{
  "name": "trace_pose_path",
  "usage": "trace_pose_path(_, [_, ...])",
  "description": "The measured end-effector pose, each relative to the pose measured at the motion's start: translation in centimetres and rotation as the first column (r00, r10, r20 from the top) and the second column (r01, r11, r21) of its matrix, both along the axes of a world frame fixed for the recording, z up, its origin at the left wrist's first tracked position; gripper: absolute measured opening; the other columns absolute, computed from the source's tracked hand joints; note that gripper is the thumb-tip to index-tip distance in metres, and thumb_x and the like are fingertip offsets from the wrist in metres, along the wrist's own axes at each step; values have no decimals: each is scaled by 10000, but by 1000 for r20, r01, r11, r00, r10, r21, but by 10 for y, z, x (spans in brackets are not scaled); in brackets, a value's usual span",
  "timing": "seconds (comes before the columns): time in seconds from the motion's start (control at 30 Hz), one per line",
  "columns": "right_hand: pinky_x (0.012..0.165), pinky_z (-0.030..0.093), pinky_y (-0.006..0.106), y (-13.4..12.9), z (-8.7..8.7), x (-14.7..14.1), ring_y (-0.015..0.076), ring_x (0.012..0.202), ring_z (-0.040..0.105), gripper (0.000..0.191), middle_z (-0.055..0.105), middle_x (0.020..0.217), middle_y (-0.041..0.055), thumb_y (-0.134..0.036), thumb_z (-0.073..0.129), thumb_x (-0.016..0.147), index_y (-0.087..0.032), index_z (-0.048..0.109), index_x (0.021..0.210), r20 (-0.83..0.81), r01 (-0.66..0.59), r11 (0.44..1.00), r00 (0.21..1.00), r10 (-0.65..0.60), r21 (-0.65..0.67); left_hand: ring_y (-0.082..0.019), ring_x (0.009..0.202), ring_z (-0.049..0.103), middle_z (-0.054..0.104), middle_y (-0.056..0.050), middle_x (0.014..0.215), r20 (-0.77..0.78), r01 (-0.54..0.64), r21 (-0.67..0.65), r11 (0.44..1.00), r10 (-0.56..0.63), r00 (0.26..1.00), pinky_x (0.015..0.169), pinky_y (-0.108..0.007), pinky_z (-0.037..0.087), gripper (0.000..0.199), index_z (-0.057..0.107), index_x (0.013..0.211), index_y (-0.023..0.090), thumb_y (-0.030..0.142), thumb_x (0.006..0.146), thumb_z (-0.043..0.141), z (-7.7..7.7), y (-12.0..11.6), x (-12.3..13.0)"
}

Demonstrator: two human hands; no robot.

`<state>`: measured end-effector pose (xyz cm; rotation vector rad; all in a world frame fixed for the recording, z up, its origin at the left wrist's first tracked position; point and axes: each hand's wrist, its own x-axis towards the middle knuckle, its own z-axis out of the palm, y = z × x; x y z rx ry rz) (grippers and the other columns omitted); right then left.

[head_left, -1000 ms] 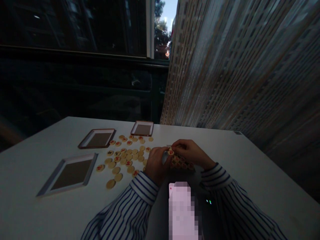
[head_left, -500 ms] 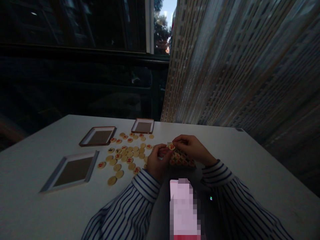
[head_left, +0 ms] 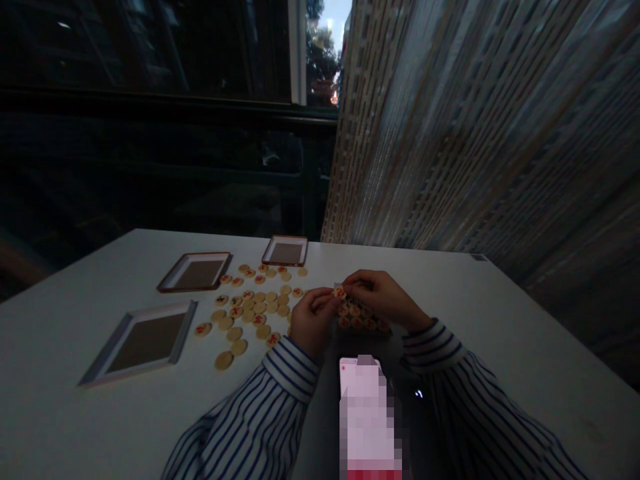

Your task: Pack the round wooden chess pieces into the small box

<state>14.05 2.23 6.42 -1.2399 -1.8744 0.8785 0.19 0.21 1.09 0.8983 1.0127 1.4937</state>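
While the hands have hardly moved, more of the stacked pieces (head_left: 357, 323) has come into view under the right hand (head_left: 383, 300), which suggests small adjustments rather than a fresh reach. One round piece (head_left: 340, 292) stands face outward between the fingertips at the stack's upper left. The left hand (head_left: 313, 320) seems to pinch it between thumb and curled finger; the right's fingertips bunch at its other edge, though whether they grip it I cannot tell. It is pale and wood-coloured, with a red mark too blurred to read. Left of the hands, loose pieces (head_left: 259, 307) lie scattered on the white table (head_left: 525, 373).
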Motion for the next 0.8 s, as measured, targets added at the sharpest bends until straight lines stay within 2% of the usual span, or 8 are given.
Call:
trace_pose_path(0.27, [649, 489, 257, 0, -1, 1, 151, 723, 615, 133, 667, 759, 33, -220, 547, 716, -155, 639, 788, 3, -6, 1000, 1000, 6, -15, -165, 726, 651, 694, -76, 762, -46, 26, 37, 999, -24, 999, 687, -278, 520, 293, 631, 816, 130, 278, 575, 707, -4, 2, -3])
trace_pose_path(0.57, [637, 487, 266, 0, -2, 2, 152, 704, 611, 183, 663, 755, 36, -300, 554, 733, -152, 635, 803, -15, -19, 1000, 1000, 18, -19, -164, 722, 645, 700, -51, 782, -157, -3, 73, 997, 14, 987, 662, -276, 540, 171, 686, 780, 184, 242, 620, 665, 2, 1, -7])
trace_pose_path(0.8, [648, 495, 273, 2, -4, 3, 149, 713, 612, 164, 661, 759, 28, -286, 540, 746, -164, 634, 800, -20, -27, 1000, 999, 27, 0, -169, 725, 640, 701, -45, 786, -256, 4, 130, 991, 30, 966, 651, -290, 545, 172, 695, 818, 212, 241, 667, 619, -3, 2, -8])
